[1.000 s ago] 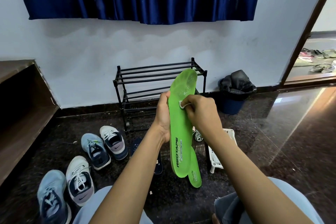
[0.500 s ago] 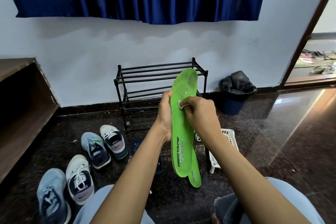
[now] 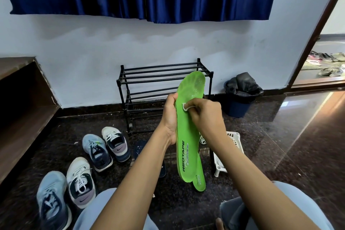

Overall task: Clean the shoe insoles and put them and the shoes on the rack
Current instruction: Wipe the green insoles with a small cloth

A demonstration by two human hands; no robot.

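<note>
A bright green insole stands upright in front of me, toe end up, gripped along its left edge by my left hand. My right hand presses a small white wipe against the insole's upper face. A second green insole shows behind its lower end. The black metal shoe rack stands empty against the wall beyond. Two blue sneakers and two white sneakers sit on the floor at the left. A dark insole lies on the floor behind my left forearm.
A white plastic basket sits on the dark floor at the right, partly behind my right arm. A blue bin with a black bag stands beside the rack. A wooden bench runs along the left. An open doorway is at the right.
My right hand with the wipe has slid slightly up the insole's face. The insole and left hand stay nearly in place.
</note>
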